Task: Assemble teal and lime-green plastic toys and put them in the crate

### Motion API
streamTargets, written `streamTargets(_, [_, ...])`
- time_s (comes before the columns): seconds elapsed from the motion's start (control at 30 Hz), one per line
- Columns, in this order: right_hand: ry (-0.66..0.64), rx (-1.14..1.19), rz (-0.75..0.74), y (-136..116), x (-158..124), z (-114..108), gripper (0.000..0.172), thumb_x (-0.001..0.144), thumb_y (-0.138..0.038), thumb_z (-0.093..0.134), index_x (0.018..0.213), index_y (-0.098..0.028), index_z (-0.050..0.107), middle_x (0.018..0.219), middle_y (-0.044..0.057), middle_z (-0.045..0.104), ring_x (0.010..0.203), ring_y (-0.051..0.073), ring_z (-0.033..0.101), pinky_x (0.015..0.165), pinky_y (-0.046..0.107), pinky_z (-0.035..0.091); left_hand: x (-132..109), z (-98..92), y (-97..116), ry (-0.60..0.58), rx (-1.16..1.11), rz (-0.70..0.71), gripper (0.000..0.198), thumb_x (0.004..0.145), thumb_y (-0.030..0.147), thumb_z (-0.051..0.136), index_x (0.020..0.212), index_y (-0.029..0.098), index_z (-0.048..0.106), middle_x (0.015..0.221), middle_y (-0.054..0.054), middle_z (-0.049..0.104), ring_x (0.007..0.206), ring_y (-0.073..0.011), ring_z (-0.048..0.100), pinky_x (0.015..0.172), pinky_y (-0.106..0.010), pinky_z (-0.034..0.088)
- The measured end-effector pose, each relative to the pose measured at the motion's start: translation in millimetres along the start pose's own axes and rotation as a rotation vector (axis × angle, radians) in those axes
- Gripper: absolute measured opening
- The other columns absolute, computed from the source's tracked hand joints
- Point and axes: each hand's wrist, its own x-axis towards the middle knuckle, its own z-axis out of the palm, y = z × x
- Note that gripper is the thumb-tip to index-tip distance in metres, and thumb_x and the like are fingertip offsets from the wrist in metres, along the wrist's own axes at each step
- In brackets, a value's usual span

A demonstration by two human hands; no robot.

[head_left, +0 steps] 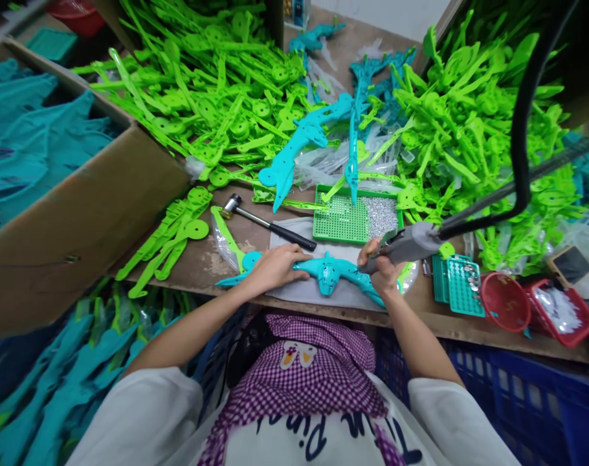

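A teal plastic toy part (329, 271) lies on a grey mat (294, 291) at the near edge of the workbench. My left hand (274, 266) rests flat on its left end, fingers stretched out and pressing it down. My right hand (382, 268) is closed round a grey powered screwdriver (405, 244), whose tip points down at the right end of the teal part. A black cable runs up from the tool. Just behind stands a green tray (343, 220) of small screws.
Heaps of lime-green plastic parts (217, 97) cover the back of the bench, with teal parts (294, 152) among them. A hammer (268, 223) lies left of the tray. A cardboard box (76, 213) of teal parts sits left; red tubs (505, 301) and a teal screw tray (462, 285) sit right.
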Motion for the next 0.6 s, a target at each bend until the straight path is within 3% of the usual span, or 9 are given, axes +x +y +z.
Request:
streamTargets(0.13, [-0.034,0.017,-0.009,-1.5,-4.6,-4.3,0.051,0.060,-0.072,0.063,0.069,-0.023,0.053,0.046,-0.005,0.048,0.039,0.013,0.047,0.037,0.026,0.038,0.3,2.0,-2.7,0.012,0.008,0.003,0.049,0.080,0.051,0.068,0.124,0.030,0.063,0.110,-0.004,0.064,0.101,-0.0227,0.060,0.076,-0.028,0.044])
streamTargets(0.23, [-0.034,0.020,0.007,-13.9,7.2,-6.5,0.050,0.065,-0.071,0.060,0.074,-0.022,0.056,0.046,-0.004,0.049,0.038,0.013,0.047,0.038,0.026,0.038,0.5,2.6,-4.1,0.003,-0.010,0.012,0.049,0.080,0.050,0.068,0.125,0.030,0.062,0.109,-0.004,0.064,0.101,-0.0221,0.060,0.076,-0.028,0.044])
streamTargets(0.33, [0.114,0.000,-0.095,-24.6,40.4,-4.8,0.053,0.071,-0.075,0.049,0.081,-0.023,0.058,0.047,-0.006,0.046,0.038,0.012,0.046,0.038,0.025,0.036,0.6,2.0,-3.8,-0.006,-0.012,0.009,0.051,0.079,0.051,0.068,0.125,0.030,0.061,0.110,-0.004,0.064,0.101,-0.0223,0.061,0.078,-0.028,0.044])
streamTargets(0.43, [0.219,-0.100,-0.209,-21.9,86.9,1.2,0.050,0.072,-0.073,0.051,0.075,-0.023,0.059,0.048,-0.006,0.045,0.038,0.010,0.044,0.039,0.025,0.035,0.6,0.0,-1.5,-0.009,0.003,-0.004,0.051,0.079,0.052,0.068,0.125,0.029,0.062,0.111,-0.004,0.064,0.101,-0.0228,0.061,0.078,-0.028,0.044])
streamTargets(0.6, [0.207,-0.181,-0.208,4.4,141.8,15.0,0.043,0.080,-0.063,0.052,0.078,-0.021,0.061,0.050,-0.005,0.049,0.041,0.011,0.049,0.043,0.026,0.038,0.2,-4.8,4.3,-0.037,0.008,-0.027,0.046,0.080,0.046,0.069,0.123,0.029,0.063,0.110,-0.004,0.065,0.100,-0.0226,0.061,0.081,-0.029,0.045])
